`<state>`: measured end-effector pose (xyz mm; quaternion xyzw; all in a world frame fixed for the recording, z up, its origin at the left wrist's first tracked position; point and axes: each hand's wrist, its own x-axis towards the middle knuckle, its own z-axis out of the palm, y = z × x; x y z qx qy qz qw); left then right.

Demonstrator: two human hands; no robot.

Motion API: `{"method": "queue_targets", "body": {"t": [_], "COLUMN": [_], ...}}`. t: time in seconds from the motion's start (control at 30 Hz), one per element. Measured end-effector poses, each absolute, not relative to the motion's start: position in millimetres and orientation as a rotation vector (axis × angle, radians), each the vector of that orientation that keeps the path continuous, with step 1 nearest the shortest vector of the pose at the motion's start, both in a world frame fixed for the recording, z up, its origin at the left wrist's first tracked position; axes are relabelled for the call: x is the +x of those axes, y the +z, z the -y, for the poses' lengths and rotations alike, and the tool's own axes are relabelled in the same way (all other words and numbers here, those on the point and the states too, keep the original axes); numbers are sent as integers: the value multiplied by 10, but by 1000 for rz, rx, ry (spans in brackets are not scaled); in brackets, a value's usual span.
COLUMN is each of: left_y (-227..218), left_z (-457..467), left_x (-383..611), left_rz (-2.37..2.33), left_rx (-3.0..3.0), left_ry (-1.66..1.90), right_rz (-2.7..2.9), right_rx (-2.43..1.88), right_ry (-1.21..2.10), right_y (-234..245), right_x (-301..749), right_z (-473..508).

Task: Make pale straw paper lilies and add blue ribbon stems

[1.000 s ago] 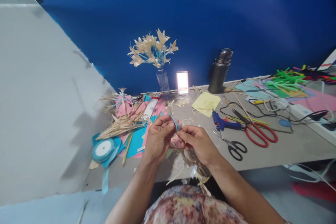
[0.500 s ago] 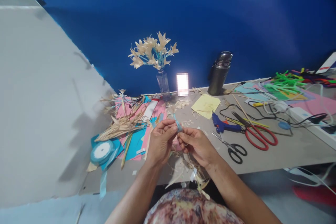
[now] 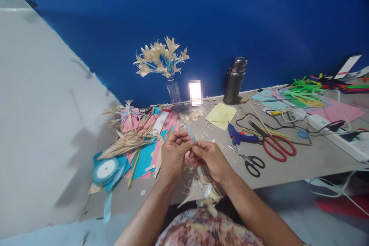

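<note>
My left hand [image 3: 173,154] and my right hand [image 3: 210,157] meet above the table's near edge, fingertips pinched together. Between them runs a thin light-blue ribbon strip [image 3: 190,134], whose end pokes up above the fingers. Both hands are closed on it. Pale straw scraps [image 3: 201,184] lie under the hands at the table edge. A roll of light-blue ribbon [image 3: 106,170] sits to the left of my left forearm, with a loose tail hanging off the edge.
A straw flower bouquet in a glass vase [image 3: 160,58] stands at the back, a metal flask [image 3: 233,80] beside it. Black scissors [image 3: 250,160], red scissors [image 3: 276,144], a blue glue gun [image 3: 239,135], cables and coloured paper [image 3: 143,157] cover the grey table [image 3: 311,161].
The view has shifted slightly, so everything sits a little to the left. My hands stay pinched on the ribbon strip, which now shows shorter above the fingers.
</note>
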<state>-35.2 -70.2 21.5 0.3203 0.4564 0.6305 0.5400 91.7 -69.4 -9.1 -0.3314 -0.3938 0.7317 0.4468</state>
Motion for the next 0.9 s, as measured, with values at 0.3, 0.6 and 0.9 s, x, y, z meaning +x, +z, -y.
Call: {"method": "queue_targets", "body": {"t": [0.3, 0.6, 0.9], "left_y": [288, 264, 302], "left_z": [737, 833, 871], "left_x": [-342, -206, -248], "left_rz": [-1149, -1129, -839], "left_rx": [840, 849, 620], "left_ry": [1402, 1335, 1173], "right_rz": [1350, 899, 810], "right_rx": [-1035, -832, -720], "right_ry": [1216, 1683, 1741], "right_y": [42, 20, -8], "right_x": [1352, 1177, 1191], "right_z": [514, 483, 500]}}
